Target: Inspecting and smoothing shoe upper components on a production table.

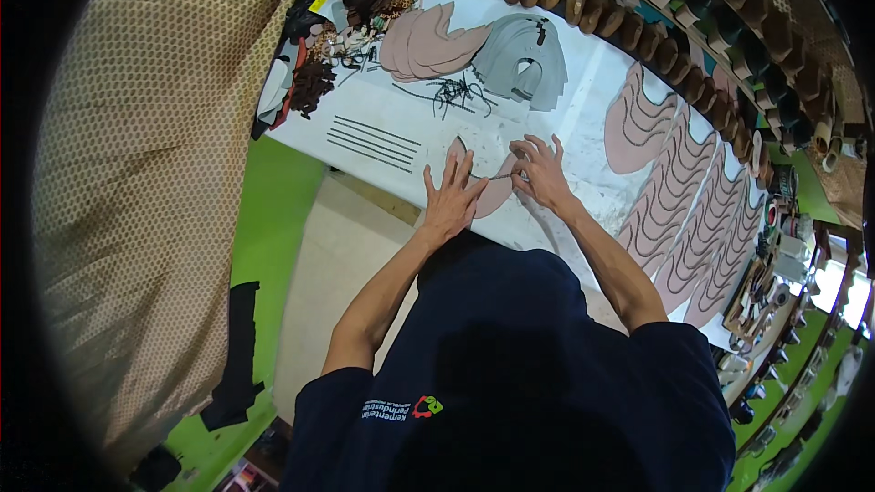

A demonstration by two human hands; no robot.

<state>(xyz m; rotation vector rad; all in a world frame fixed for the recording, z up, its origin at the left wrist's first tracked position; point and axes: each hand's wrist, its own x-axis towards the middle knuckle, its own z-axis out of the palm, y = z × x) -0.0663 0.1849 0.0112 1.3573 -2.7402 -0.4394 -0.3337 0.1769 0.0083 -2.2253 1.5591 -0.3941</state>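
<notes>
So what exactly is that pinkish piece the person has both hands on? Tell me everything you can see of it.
The pinkish piece is a thin, flat cut-out, leather-like by its look, dusty pink with curved edges and a rounded tip poking out above the fingers. It lies flat near the front edge of the white worktable. The left hand presses on it with fingers spread, covering much of it; the right hand touches its right side with the fingertips. How far it reaches under the hands is hidden.
</notes>
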